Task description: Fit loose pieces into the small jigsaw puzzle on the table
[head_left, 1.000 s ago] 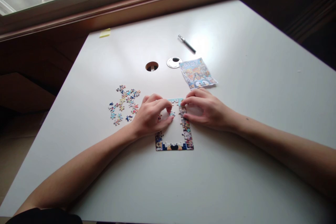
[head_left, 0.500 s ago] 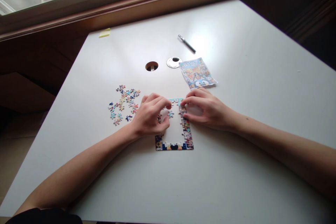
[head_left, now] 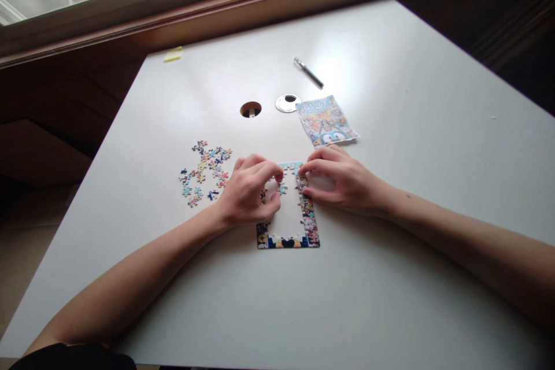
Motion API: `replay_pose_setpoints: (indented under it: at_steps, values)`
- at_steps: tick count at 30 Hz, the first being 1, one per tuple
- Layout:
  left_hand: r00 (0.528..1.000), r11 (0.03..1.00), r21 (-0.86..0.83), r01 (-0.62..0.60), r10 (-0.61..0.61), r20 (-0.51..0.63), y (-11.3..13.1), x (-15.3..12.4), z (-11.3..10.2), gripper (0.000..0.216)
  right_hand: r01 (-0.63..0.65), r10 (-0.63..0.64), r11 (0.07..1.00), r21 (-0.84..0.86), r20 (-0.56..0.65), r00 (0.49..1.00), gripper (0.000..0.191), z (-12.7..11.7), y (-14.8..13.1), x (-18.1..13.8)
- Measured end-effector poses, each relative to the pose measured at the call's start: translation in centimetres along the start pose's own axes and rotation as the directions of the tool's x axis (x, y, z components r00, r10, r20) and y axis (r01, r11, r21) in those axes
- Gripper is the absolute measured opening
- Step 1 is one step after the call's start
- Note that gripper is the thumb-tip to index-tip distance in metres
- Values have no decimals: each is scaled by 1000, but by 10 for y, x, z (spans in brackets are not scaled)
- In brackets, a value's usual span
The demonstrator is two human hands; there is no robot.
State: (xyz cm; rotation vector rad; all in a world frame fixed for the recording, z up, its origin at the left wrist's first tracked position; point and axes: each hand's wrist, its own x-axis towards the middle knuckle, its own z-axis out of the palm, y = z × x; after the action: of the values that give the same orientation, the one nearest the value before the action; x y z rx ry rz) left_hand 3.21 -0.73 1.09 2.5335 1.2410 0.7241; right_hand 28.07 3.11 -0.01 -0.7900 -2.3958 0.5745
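A partly built jigsaw frame point(head_left: 309, 221) lies flat on the white table point(head_left: 390, 127), its middle still bare. My left hand point(head_left: 247, 193) is curled over the frame's left side, index fingertip at the top edge and thumb on the left edge. A small blue loose piece point(head_left: 282, 188) lies inside the frame just off those fingertips. My right hand point(head_left: 344, 182) has its fingers bent and pressed together on the frame's top right corner. A scatter of several loose pieces point(head_left: 204, 173) lies left of my left hand.
A colourful reference picture point(head_left: 326, 120) lies behind the frame. Farther back are a pen point(head_left: 309, 72), a round cable hole point(head_left: 250, 109) with its cap point(head_left: 287, 103) beside it, and a yellow sticky note point(head_left: 173, 54). A window ledge runs behind the table.
My left thumb has drawn back from the small blue piece, which now lies uncovered inside the frame. My right hand has stayed put.
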Motion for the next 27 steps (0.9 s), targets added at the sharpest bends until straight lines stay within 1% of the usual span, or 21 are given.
replay_pose_setpoints:
  at_steps: [4, 8, 11, 14, 15, 18, 21, 24, 27]
  values:
    - [1000, 1000, 5, -13, 13, 9, -1, 0, -1, 25, 2, -2, 1000, 0, 2, 1000, 22, 0, 0, 0]
    - [1000, 1000, 7, -17, 17, 5, -2, 0, 0, 15, 1, -1, 1000, -4, -2, 1000, 23, 1, 1, 0]
    - [1000, 999, -30, -20, 20, 6, -3, 0, 0, 11, 0, 0, 1000, -5, 2, 1000, 23, 1, 1, -1]
    - [999, 996, -83, -28, 30, 21, -3, -1, 0, 27, -2, 2, 1000, -6, 2, 1000, 22, 1, 2, -1]
    - [999, 996, -87, -26, 27, 19, -3, -1, 0, 29, -1, 1, 1000, -5, 3, 1000, 22, 1, 1, -1]
    - [1000, 998, -69, -10, 11, 14, -3, -1, 0, 18, 2, -2, 1000, -5, 4, 1000, 23, 1, 1, -1]
    - [999, 997, -72, -18, 20, 29, -3, -1, 0, 12, -2, 2, 1000, -6, 4, 1000, 23, 1, 1, -1]
    - [1000, 997, -77, -19, 20, 16, -2, -1, -1, 20, -3, 3, 1000, -3, 5, 1000, 23, 1, 1, -1]
    - [1000, 999, -30, 11, -11, -5, -2, 0, -1, 19, -2, 2, 1000, 4, 6, 1000, 23, 0, 1, -1]
